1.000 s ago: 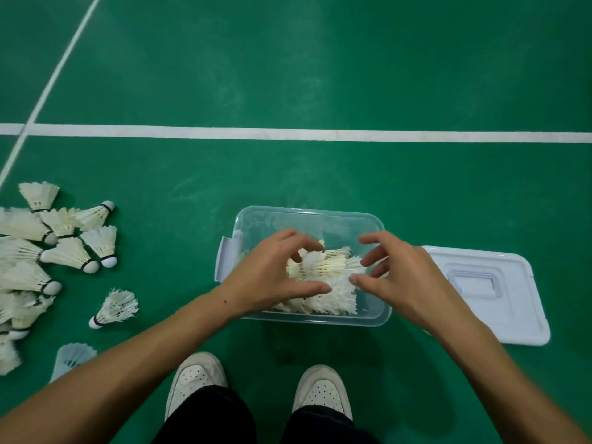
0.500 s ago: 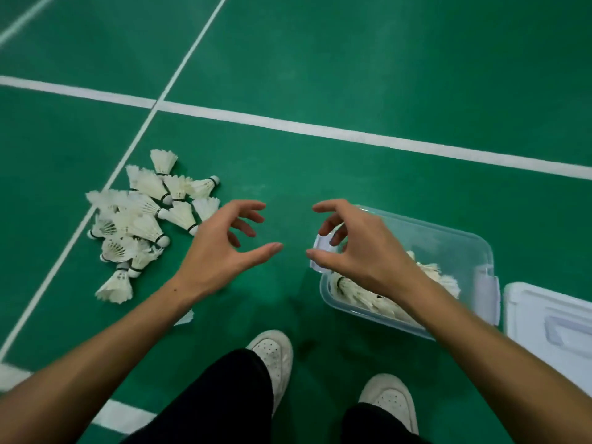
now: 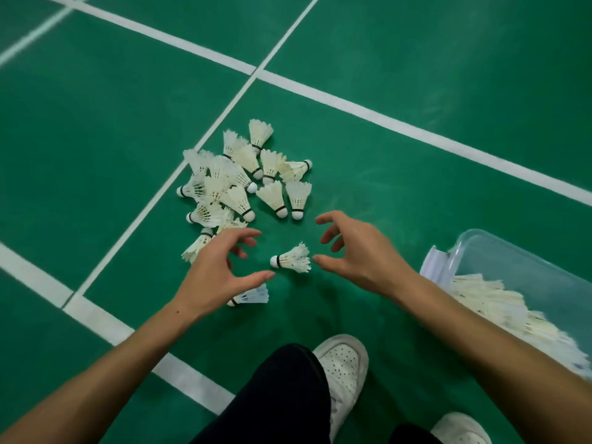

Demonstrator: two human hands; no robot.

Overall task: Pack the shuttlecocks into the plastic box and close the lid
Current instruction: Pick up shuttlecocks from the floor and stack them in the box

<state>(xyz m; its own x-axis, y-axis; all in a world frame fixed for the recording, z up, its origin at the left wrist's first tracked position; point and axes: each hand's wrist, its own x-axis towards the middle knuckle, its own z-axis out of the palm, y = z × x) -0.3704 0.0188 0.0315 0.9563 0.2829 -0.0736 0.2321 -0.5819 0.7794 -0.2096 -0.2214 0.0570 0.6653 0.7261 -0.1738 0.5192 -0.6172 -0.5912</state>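
Note:
A pile of white feather shuttlecocks (image 3: 238, 179) lies on the green court floor, ahead of both hands. One frayed shuttlecock (image 3: 293, 259) lies alone between my hands. My left hand (image 3: 217, 270) hovers just left of it, fingers spread and loosely curled, holding nothing; a pale shuttlecock (image 3: 251, 297) lies partly under it. My right hand (image 3: 355, 254) hovers just right of the lone one, also empty with fingers apart. The clear plastic box (image 3: 490, 251) stands at the right edge with several shuttlecocks (image 3: 499, 306) inside. Its lid is out of view.
White court lines (image 3: 384, 121) cross the floor beyond the pile and to the left. My white shoes (image 3: 344, 363) and dark trouser legs fill the bottom middle, close to the box.
Both hands have left the box and swung left to the loose pile. The view turned left with them, so the box slid to the right edge and the lid went out of sight.

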